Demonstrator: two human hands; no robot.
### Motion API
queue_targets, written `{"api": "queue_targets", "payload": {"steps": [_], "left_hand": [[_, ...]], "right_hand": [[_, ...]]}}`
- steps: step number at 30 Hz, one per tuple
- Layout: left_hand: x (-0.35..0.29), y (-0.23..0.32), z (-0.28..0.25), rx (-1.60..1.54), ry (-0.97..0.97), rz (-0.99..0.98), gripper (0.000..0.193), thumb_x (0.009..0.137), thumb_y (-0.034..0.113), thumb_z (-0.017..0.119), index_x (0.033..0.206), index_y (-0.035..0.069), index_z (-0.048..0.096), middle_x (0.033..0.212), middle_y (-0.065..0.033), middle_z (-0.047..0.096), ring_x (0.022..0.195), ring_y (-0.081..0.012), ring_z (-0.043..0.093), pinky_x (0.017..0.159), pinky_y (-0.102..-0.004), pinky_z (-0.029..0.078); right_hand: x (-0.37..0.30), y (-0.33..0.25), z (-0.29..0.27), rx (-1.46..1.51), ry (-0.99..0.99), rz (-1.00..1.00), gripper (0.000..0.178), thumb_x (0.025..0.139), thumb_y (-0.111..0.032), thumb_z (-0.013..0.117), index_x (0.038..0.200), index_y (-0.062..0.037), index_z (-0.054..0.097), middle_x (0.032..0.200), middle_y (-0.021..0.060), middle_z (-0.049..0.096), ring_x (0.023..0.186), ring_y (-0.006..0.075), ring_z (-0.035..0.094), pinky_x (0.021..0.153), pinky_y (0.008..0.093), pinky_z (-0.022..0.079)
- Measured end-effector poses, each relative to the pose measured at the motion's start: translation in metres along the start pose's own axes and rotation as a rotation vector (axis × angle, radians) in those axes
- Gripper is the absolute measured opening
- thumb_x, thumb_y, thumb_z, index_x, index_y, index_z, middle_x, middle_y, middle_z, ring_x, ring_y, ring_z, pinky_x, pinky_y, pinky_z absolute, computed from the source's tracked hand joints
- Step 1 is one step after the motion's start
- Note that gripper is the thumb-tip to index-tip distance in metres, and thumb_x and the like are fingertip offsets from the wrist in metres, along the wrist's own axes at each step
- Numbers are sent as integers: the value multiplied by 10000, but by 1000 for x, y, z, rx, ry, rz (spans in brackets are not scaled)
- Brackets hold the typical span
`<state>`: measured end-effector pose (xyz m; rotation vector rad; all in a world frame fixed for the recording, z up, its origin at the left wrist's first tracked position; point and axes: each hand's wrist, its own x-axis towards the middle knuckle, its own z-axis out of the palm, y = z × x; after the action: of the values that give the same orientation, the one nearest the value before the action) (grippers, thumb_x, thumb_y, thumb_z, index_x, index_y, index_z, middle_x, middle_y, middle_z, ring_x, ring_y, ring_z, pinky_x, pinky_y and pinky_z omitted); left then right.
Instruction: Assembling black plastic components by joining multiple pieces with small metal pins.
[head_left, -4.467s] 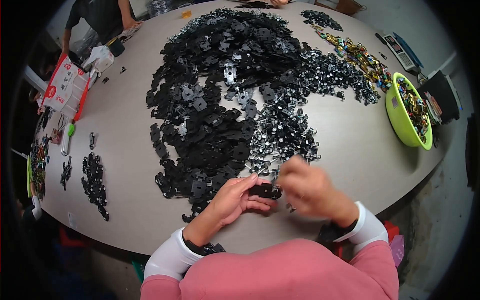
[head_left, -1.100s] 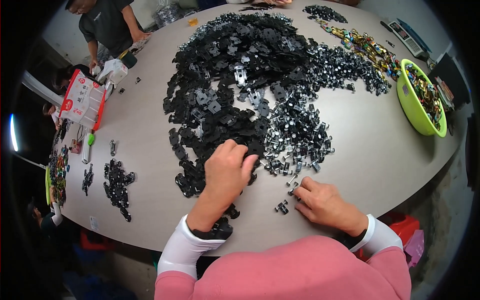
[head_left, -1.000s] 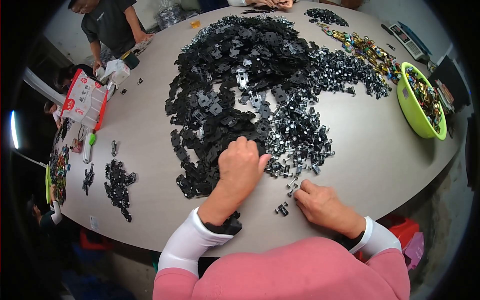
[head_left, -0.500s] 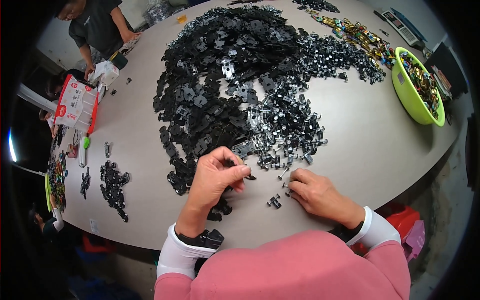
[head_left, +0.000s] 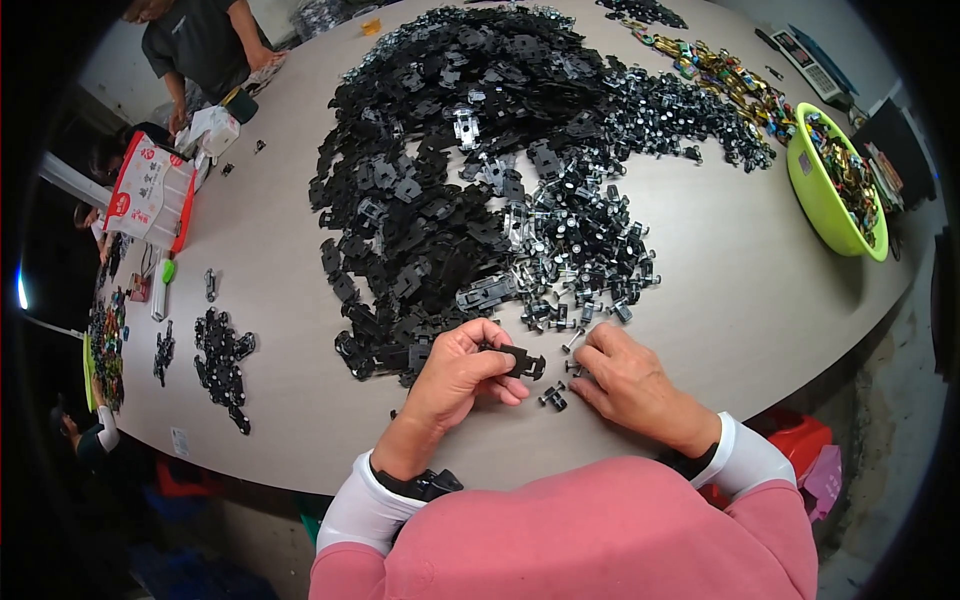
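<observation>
A flat black toy car chassis (head_left: 524,362) is pinched between the thumb and fingers of my left hand (head_left: 462,375), its cut-out end pointing right. My right hand (head_left: 632,388) rests low on the table just right of it, fingers curled together at a small wheel axle (head_left: 573,368). The fingers partly cover that axle. Between my hands and slightly nearer lie loose black axle pieces with wheels (head_left: 552,398). Just beyond my right fingertips is a silver wheel axle (head_left: 574,341), at the near edge of the axle pile (head_left: 590,245).
A large heap of black chassis (head_left: 400,190) spreads beyond my left hand. At the far right stands a lime-green basin (head_left: 835,215) of colourful parts. Finished-looking black pieces (head_left: 222,360) lie left, near a red-and-white box (head_left: 150,200). Another person (head_left: 205,45) works at the far left.
My left hand has moved right and turned, bringing the black chassis into plain sight. My right hand has shifted only slightly and stays by the loose axles.
</observation>
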<state>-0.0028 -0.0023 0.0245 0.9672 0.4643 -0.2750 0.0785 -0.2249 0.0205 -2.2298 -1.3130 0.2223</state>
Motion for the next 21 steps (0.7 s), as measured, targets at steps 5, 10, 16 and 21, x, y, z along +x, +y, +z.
{"api": "queue_targets", "payload": {"steps": [5, 10, 16, 21], "left_hand": [[3, -4, -3, -64, -60, -37, 169, 846, -6, 595, 997, 11, 520, 789, -99, 617, 592, -215, 667, 517, -289, 570], [4, -8, 5, -75, -75, 11, 297, 868, 14, 603, 1158, 1, 539, 806, -119, 646, 617, -200, 669, 537, -291, 570], [4, -13, 5, 26, -94, 128, 343, 858, 10, 633, 1187, -54, 559, 897, -130, 674, 737, -177, 679, 704, -278, 574], [3, -14, 10, 94, -100, 88, 305, 859, 49, 655, 1140, -56, 596, 871, -120, 670, 714, -171, 669, 689, -272, 572]], "right_hand": [[5, 2, -3, 135, 139, -62, 276, 743, -77, 715, 962, -15, 560, 921, 119, 516, 812, 280, 563, 660, 362, 485], [13, -7, -5, 271, 265, -167, 346, 712, -4, 734, 1016, -4, 568, 982, 119, 561, 681, 195, 610, 571, 291, 522], [17, -5, -1, 316, 268, -134, 357, 698, 10, 734, 1014, -8, 568, 989, 118, 564, 722, 191, 616, 600, 281, 528], [21, -7, -5, 293, 294, -264, 377, 673, -4, 743, 1010, -18, 575, 991, 128, 576, 795, 255, 617, 641, 323, 521]]}}
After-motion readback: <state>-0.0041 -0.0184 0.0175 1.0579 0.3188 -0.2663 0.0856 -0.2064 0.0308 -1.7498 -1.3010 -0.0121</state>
